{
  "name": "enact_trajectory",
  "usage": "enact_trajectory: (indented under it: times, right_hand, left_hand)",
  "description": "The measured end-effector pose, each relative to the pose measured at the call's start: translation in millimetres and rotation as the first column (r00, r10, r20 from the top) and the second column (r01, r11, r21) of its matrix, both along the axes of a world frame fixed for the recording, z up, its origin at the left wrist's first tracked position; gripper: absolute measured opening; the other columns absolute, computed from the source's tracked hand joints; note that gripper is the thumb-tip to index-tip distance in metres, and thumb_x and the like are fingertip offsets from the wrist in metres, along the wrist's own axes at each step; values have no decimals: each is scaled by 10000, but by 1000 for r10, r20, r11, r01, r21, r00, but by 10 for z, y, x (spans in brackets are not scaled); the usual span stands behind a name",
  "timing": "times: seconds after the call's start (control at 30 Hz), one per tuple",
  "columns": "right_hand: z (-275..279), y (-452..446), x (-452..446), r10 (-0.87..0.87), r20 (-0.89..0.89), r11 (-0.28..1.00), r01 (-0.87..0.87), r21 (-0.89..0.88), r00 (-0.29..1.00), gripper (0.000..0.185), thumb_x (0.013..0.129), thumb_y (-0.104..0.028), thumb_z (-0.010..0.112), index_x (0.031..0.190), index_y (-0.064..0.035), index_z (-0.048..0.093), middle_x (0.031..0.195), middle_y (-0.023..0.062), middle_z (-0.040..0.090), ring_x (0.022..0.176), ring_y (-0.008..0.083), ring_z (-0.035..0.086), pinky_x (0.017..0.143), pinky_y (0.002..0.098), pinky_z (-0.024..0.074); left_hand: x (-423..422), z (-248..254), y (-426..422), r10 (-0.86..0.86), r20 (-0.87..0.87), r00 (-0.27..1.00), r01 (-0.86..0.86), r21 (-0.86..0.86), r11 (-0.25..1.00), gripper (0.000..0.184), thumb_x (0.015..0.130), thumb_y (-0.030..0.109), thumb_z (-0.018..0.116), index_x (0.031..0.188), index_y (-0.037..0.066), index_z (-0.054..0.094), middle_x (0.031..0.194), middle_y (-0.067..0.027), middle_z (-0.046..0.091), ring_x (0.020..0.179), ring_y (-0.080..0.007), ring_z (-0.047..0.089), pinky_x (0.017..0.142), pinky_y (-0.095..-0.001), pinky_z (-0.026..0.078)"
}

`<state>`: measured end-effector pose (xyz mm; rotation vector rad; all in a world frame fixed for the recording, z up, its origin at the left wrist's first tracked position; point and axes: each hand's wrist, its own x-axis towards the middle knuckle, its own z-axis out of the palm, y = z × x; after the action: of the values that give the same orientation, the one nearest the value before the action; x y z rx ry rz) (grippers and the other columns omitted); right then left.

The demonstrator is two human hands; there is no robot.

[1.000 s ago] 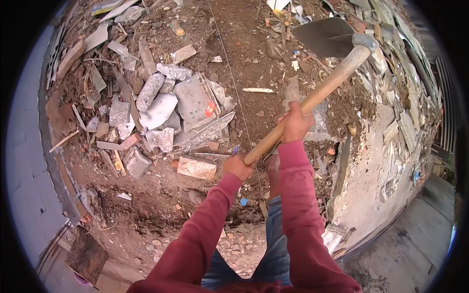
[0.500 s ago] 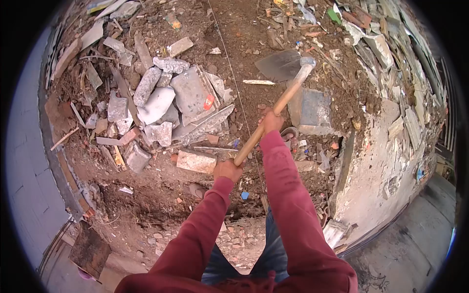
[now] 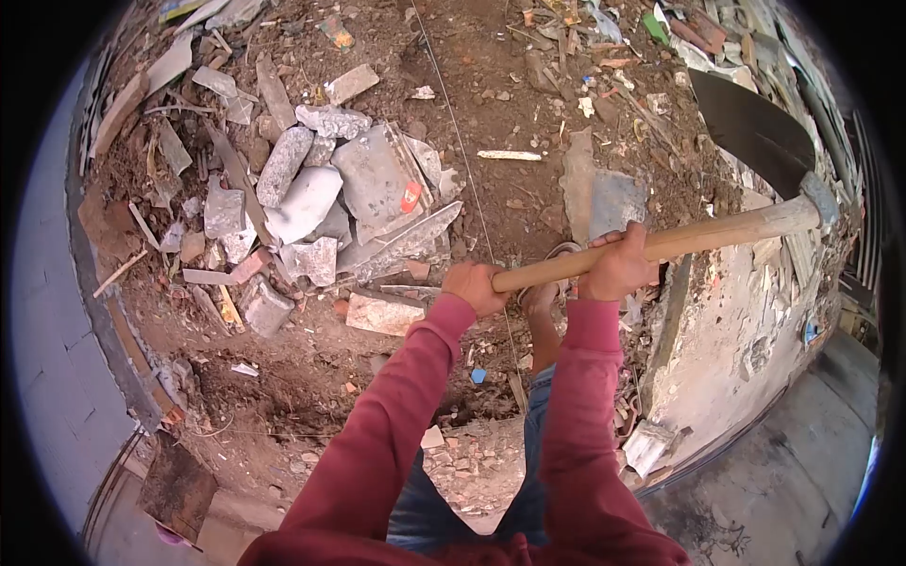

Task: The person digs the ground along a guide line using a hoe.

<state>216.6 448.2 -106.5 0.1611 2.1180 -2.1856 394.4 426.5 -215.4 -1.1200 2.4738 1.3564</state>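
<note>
Both hands grip the wooden handle of a hoe [image 3: 717, 236]. At the handle's near end is my left hand [image 3: 475, 287], closed round the butt. My right hand [image 3: 618, 264] wraps the shaft farther along, toward the head. The wide dark hoe blade [image 3: 755, 127] is raised at the right, over the rubble side. Below the handle, my sandalled foot [image 3: 540, 294] shows on the soil. A grey slab [image 3: 618, 200] lies on the dirt just beyond my right hand.
Broken concrete chunks [image 3: 304, 203] are heaped to the left. A thin string [image 3: 453, 118] runs across the dirt. A low plastered wall [image 3: 727, 321] edges the right side, with debris above it. A grey block wall [image 3: 57, 340] stands at far left.
The hoe has swung up and to the right, its blade leaving the soil near the slab. My right hand moved right and nearer; my left hand rose slightly. A sandalled foot now shows more.
</note>
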Motion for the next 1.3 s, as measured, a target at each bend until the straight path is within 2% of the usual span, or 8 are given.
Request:
enact_trajectory:
  times: [0.17,0.3,0.43,0.6,0.8,0.9,1.2,1.3]
  right_hand:
    - [-1923,-251,558,61,585,963,-201,177,809,212,832,-144,657,860,29,537,585,89,531,404,198,518,400,352,451]
    - [-1666,-182,321,159,607,964,-256,76,779,249,837,-160,661,940,61,610,582,86,530,431,205,556,399,363,447]
    - [-1744,-378,244,141,609,903,-354,244,781,282,833,-170,671,988,65,647,612,107,576,516,218,626,461,374,490]
    - [-1980,-91,-101,555,273,365,-525,768,786,247,807,-185,703,879,51,699,665,128,657,531,229,663,515,384,519]
    - [-1625,-21,36,414,465,677,-606,417,782,219,804,-168,702,837,10,578,604,71,573,410,189,542,391,336,451]
    - [-1387,-67,383,107,598,960,-239,147,794,102,826,-87,637,810,-10,573,573,55,501,404,181,489,400,308,453]
    - [356,-102,95,-99,75,987,107,-118,992,178,891,-98,614,761,-4,538,576,69,497,444,178,503,417,313,441]
    - [-396,-35,94,-69,43,997,69,-20,997,127,904,-61,572,796,4,558,566,67,506,431,184,489,436,326,454]
  left_hand:
    - [1154,-1005,428,187,455,871,-285,157,946,437,841,488,661,978,86,763,835,-204,718,824,-390,699,808,-470,551]
    - [712,316,463,168,490,855,-236,79,969,549,869,571,620,964,46,752,860,-217,723,857,-382,707,806,-467,552]
    - [649,94,364,179,494,851,-283,142,949,598,867,620,603,929,43,747,852,-227,718,856,-380,708,779,-472,552]
    - [-184,-76,1349,462,479,746,-658,425,622,643,856,662,595,921,39,742,833,-219,716,838,-406,700,764,-494,549]
    - [22,16,1227,390,479,787,-526,187,830,573,856,620,612,911,61,728,799,-229,704,803,-413,697,731,-496,554]
    - [770,-535,858,266,326,907,-252,-87,964,356,826,458,669,828,104,708,696,-170,691,671,-356,696,643,-467,564]
    - [-245,-210,-172,-16,-441,897,-91,-221,971,117,629,175,714,706,108,656,690,-113,641,682,-324,655,594,-419,518]
    - [-12,-609,-188,-16,-217,976,-15,-143,990,165,714,294,718,755,134,703,754,-114,701,741,-334,689,709,-460,545]
